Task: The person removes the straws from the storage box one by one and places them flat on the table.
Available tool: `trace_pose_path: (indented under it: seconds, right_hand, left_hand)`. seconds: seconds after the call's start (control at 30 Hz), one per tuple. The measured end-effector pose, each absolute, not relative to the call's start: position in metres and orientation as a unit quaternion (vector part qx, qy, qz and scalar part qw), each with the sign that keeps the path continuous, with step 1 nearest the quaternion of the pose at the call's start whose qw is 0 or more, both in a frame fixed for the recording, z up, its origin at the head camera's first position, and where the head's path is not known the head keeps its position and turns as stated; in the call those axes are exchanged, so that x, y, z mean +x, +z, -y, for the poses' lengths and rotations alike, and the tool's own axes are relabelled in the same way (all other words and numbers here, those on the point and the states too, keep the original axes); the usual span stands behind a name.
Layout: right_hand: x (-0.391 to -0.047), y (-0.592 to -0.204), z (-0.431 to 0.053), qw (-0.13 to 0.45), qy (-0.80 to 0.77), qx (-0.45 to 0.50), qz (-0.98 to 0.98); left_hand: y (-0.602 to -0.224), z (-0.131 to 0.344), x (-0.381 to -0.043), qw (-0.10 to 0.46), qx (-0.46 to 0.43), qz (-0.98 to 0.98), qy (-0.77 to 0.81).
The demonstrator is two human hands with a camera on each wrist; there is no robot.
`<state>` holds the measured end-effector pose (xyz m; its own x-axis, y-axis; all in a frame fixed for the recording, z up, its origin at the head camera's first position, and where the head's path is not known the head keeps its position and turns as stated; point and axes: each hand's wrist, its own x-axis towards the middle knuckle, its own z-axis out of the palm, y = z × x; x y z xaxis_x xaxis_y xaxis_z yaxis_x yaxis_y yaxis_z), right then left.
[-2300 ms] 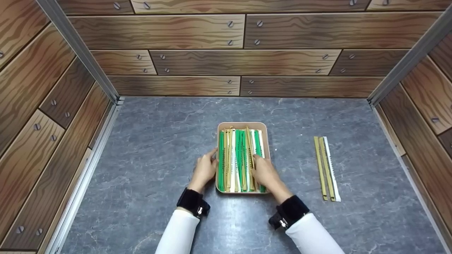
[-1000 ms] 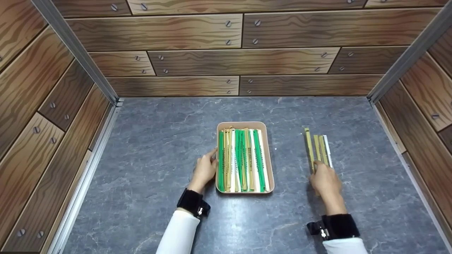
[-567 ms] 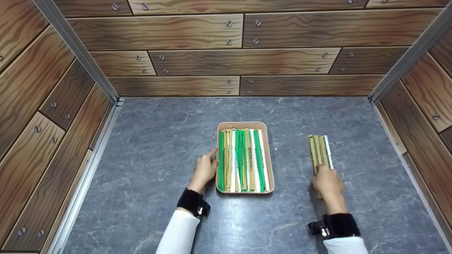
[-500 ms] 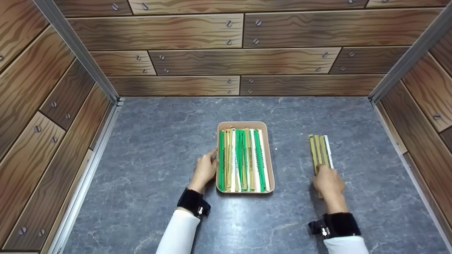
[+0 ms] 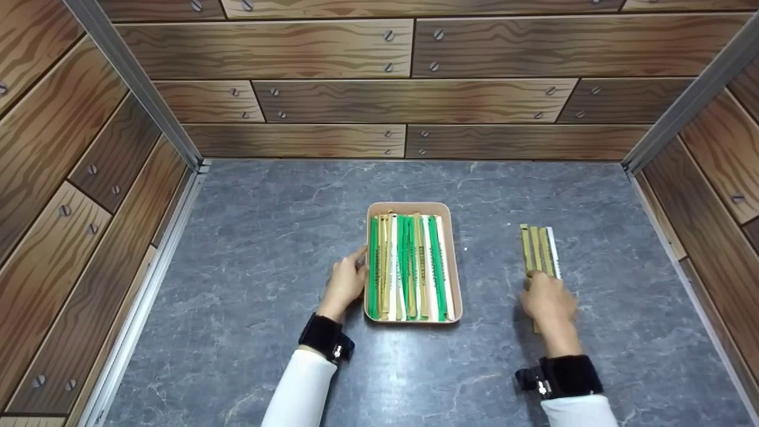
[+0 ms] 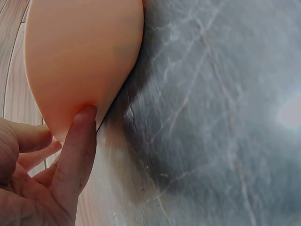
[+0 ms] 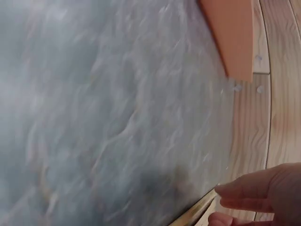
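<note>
A shallow tan tray (image 5: 409,209) stands in the middle of the table, filled with a row of long slim stick packets (image 5: 422,267) in green, gold and white. My left hand (image 5: 344,281) rests its fingertips against the tray's left wall; the left wrist view has one straight finger (image 6: 83,136) touching that wall. Over on the right, my right hand (image 5: 550,302) is over the near part of a small row of gold and white packets (image 5: 544,246). In the right wrist view its fingertips (image 7: 225,189) are spread slightly apart, right at a gold packet's (image 7: 200,209) edge.
Grey marbled tabletop (image 5: 267,237) surrounds the tray and the packet row. Wood-patterned walls (image 5: 332,101) enclose the back and both sides, with metal rails (image 5: 142,279) along the corners. Both wrists wear black straps (image 5: 570,378).
My right hand has carried a gold packet from the tray to the left end of the row on the right, then shifted slightly left while the packet stays. The left hand has stayed at the tray.
</note>
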<state>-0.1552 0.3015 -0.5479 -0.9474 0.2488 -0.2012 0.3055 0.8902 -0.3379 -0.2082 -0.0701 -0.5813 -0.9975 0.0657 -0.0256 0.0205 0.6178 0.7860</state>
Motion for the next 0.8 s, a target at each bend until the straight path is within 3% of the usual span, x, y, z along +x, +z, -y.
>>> trace_pose_path:
  seconds: [0.4, 0.8]
  right_hand:
    - [-0.167, -0.536, -0.209, -0.042, -0.184, -0.045, -0.981]
    - [-0.174, -0.543, -0.148, 0.018, -0.189, -0.153, -0.97]
  left_hand:
    - [-0.581, 0.071, -0.208, 0.035, 0.018, -0.895, 0.445]
    - [-0.581, 0.071, -0.208, 0.04, 0.013, -0.889, 0.457]
